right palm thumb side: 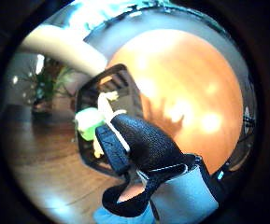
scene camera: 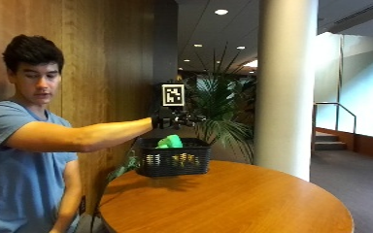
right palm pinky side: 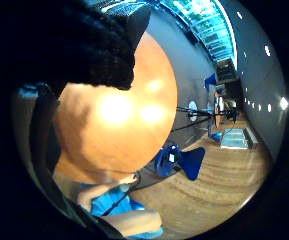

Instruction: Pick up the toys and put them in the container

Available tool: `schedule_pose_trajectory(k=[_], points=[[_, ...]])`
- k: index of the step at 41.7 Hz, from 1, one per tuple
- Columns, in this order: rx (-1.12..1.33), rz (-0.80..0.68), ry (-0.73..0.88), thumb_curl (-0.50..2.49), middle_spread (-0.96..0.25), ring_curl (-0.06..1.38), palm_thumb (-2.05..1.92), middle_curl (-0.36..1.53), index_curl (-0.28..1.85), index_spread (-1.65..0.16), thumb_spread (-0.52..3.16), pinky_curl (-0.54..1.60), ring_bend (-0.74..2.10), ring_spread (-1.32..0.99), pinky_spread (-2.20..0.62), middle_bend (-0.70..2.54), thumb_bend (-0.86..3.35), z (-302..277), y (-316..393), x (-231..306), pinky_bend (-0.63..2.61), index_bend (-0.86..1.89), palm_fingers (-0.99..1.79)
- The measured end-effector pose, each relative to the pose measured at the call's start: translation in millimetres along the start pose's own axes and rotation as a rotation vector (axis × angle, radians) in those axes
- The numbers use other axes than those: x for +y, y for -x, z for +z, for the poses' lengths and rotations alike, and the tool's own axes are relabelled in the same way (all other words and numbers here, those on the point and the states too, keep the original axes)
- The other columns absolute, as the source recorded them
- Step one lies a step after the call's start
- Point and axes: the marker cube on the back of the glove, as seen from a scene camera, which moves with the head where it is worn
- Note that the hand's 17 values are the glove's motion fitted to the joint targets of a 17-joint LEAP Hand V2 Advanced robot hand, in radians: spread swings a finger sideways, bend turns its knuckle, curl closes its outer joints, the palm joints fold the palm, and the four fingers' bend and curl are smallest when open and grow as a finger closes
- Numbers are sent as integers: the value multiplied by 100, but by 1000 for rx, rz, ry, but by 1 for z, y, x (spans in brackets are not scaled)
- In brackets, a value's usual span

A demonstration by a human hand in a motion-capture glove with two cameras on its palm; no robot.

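one round wooden table [scene camera: 238, 204] bears one black basket [scene camera: 174, 162] with one green toy [scene camera: 171, 141]; gloved hand [scene camera: 164, 120] above, fingers' state unclear.

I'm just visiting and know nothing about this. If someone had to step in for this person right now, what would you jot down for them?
Right hand: gloved, arm stretched out, held above the black basket. Whether its grip holds anything cannot be told from here.
Things: the basket stands on the round wooden table, near its far edge. A green toy sticks up over the basket rim; the thumb-side palm view shows it inside with something pale yellow beside it.
Done: at least the green toy is in the basket.
Left: no other toy shows on the visible tabletop. Check what the hand carries, then look round for any toy out of view.
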Motion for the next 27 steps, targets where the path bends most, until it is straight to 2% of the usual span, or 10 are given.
schedule_pose_trajectory(k=[15, 21, 27], points=[[88, -8, 9, 17, 5, 25, -13, 33, 28, -27, 105, 29, 14, 4, 6, 15, -9, 36, -91, 26, 111, 13, -19], [56, 181, 21, 16, 5, 23, -13, 32, 27, -28, 105, 30, 15, 4, 6, 15, -9, 41, -100, 22, 110, 13, -18], [98, 60, 33, 15, 5, 22, -13, 31, 27, -28, 106, 30, 15, 4, 6, 15, -9, 42, -102, 29, 109, 13, -18]])
